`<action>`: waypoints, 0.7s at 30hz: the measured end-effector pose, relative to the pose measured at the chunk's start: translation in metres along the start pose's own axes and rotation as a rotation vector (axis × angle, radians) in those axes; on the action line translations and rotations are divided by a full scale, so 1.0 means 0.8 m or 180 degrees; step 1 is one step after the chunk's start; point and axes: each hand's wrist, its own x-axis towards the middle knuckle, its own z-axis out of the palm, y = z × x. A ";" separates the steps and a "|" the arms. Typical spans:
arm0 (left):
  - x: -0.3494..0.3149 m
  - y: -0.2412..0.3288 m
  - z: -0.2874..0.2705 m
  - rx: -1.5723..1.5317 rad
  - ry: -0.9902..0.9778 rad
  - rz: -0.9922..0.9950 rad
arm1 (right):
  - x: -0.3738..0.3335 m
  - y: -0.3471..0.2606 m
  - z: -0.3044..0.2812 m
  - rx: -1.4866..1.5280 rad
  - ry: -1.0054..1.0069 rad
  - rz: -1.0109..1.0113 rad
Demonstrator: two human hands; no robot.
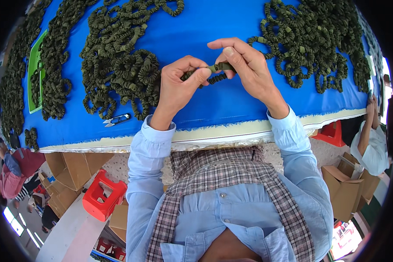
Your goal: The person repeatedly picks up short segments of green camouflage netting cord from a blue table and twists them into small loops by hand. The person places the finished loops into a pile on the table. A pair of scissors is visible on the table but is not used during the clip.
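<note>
Between my two hands, above the blue table cover, is a dark olive-green scrunchie (217,78). My left hand (182,79) pinches one side of it between thumb and fingers. My right hand (248,64) grips the other side, its thumb and fingers pressing near a smooth, flat section of the band; its index finger points left. Left of my hands lies a large pile of similar green scrunchies (118,56). Another pile of scrunchies (299,43) spreads to the right. A small pair of thread snips (117,120) rests near the table's front edge, untouched.
A green tray (32,74) stands among scrunchies at far left. The blue-covered table (196,35) ends in a pale front edge. Below are a red stool (104,195) and cardboard boxes (343,192). Other people (371,139) are at both sides.
</note>
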 end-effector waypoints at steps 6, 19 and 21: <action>0.004 -0.011 -0.004 -0.0528 0.0154 0.0215 | -0.002 0.006 0.005 -0.0641 0.0171 -0.0296; -0.001 -0.013 0.000 -0.0395 0.0172 0.0323 | 0.000 0.008 0.016 -0.0665 0.0240 -0.0853; 0.001 -0.014 0.000 -0.0600 0.0190 0.0378 | -0.001 0.000 0.009 -0.0856 0.0172 -0.0744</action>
